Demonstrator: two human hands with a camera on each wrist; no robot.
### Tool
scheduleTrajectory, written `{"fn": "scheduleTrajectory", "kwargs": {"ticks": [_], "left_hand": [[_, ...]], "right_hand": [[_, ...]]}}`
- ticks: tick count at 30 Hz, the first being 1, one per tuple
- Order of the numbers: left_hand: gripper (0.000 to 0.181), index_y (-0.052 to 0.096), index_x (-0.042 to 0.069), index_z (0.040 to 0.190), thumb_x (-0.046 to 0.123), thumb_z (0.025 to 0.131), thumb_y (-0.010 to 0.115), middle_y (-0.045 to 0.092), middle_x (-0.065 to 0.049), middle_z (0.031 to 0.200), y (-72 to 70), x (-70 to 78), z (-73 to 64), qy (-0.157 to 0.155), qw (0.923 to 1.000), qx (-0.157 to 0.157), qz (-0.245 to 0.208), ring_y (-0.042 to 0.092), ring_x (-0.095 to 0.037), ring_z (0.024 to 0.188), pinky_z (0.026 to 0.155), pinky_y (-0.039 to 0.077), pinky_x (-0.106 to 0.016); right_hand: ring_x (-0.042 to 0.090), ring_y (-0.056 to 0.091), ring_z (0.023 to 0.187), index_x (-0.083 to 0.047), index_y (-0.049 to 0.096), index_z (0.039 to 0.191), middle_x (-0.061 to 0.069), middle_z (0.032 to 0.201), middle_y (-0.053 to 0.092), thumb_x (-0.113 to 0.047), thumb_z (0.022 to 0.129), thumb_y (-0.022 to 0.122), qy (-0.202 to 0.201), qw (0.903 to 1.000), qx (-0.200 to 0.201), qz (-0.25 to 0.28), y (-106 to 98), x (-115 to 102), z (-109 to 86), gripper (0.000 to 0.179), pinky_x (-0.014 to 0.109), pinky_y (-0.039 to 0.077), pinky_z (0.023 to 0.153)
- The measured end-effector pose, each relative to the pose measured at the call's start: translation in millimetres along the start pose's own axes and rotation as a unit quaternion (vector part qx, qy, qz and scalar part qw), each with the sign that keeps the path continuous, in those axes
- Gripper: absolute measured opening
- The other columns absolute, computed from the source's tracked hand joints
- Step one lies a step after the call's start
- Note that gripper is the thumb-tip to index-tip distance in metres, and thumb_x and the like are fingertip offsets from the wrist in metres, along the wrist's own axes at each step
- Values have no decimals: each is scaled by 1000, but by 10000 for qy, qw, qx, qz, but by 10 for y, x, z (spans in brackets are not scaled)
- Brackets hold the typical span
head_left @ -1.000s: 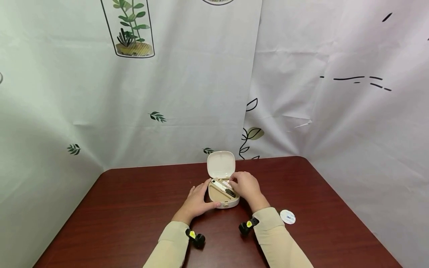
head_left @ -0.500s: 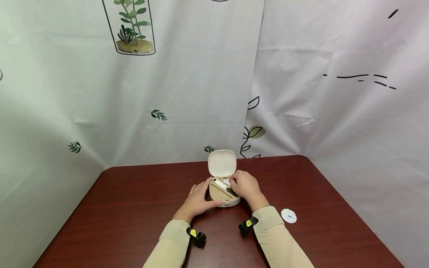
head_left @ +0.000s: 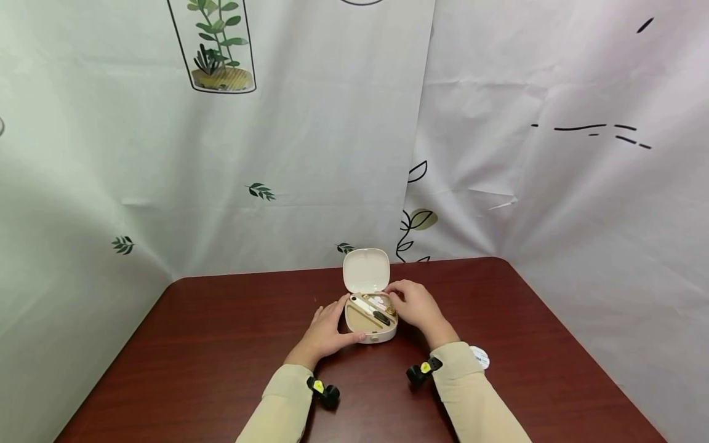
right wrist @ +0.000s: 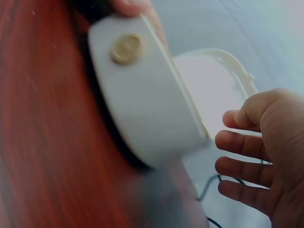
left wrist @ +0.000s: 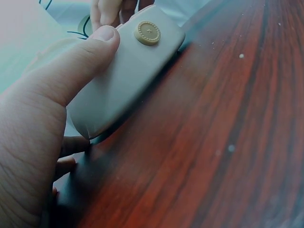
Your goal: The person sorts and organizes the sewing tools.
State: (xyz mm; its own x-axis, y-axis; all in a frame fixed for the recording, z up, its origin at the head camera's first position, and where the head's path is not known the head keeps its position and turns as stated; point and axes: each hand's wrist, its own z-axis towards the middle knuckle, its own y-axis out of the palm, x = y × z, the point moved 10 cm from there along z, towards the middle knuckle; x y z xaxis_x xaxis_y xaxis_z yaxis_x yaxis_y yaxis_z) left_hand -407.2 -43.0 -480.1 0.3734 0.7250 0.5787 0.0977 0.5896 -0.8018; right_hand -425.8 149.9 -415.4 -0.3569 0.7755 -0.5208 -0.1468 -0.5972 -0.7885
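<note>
A small white box with a round gold-coloured clasp stands on the table, its lid raised at the back. My left hand grips its left front corner, thumb on the front wall and fingers along the left side. Diagonally across the tan inside lies a slim white tool with a dark end. Small white and gold-coloured items sit in the right compartment, too small to identify. My right hand is at the box's right side, fingers loosely bent. The right wrist view shows nothing between those fingers.
A round white sticker-like disc lies on the dark red wooden table, partly covered by the right sleeve. A white printed cloth hangs behind the table.
My right hand has drawn back to the right, out of the right compartment, so the small items show now. The left hand and the box have stayed in place.
</note>
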Motion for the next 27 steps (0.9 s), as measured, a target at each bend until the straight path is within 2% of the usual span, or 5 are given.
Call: {"fn": "scheduleTrajectory", "kwargs": {"ticks": [3, 9, 17, 22, 27], "left_hand": [[107, 29, 13, 160, 68, 80, 73, 41, -12, 157, 5, 4, -5, 8, 10000, 1, -3, 36, -32, 146, 121, 15, -59], [106, 29, 13, 160, 66, 80, 74, 41, -12, 158, 3, 3, -3, 56, 10000, 22, 6, 35, -32, 147, 121, 15, -59], [106, 29, 14, 160, 67, 80, 73, 41, -11, 158, 5, 12, -7, 56, 10000, -9, -37, 34, -31, 147, 121, 14, -60], [107, 28, 14, 161, 68, 80, 73, 40, -11, 158, 5, 13, -8, 17, 10000, -43, -68, 33, -31, 148, 121, 12, -60], [107, 29, 13, 161, 67, 80, 73, 40, -12, 158, 7, 12, -14, 38, 9999, 2, -94, 33, -32, 148, 121, 13, -60]], "right_hand": [[24, 65, 107, -15, 76, 107, 5, 112, 70, -17, 96, 62, -120, 9999, -26, -2, -135, 121, -52, 17, 48, 52, 95], [26, 64, 102, -10, 74, 109, 6, 110, 70, -14, 96, 65, -456, 9983, -339, -102, -417, 365, -180, 16, 48, 53, 91], [23, 64, 97, -8, 71, 112, 4, 107, 69, -17, 93, 71, -933, 9858, -1355, -337, -692, 608, -459, 21, 44, 53, 84], [18, 61, 90, -10, 69, 109, 0, 101, 66, -24, 87, 79, -629, 9702, -2315, -346, -655, 828, -743, 29, 36, 52, 76], [14, 53, 83, -12, 66, 104, -2, 92, 58, -22, 77, 87, -393, 9617, -2692, -335, -612, 919, -955, 36, 31, 48, 68]]}}
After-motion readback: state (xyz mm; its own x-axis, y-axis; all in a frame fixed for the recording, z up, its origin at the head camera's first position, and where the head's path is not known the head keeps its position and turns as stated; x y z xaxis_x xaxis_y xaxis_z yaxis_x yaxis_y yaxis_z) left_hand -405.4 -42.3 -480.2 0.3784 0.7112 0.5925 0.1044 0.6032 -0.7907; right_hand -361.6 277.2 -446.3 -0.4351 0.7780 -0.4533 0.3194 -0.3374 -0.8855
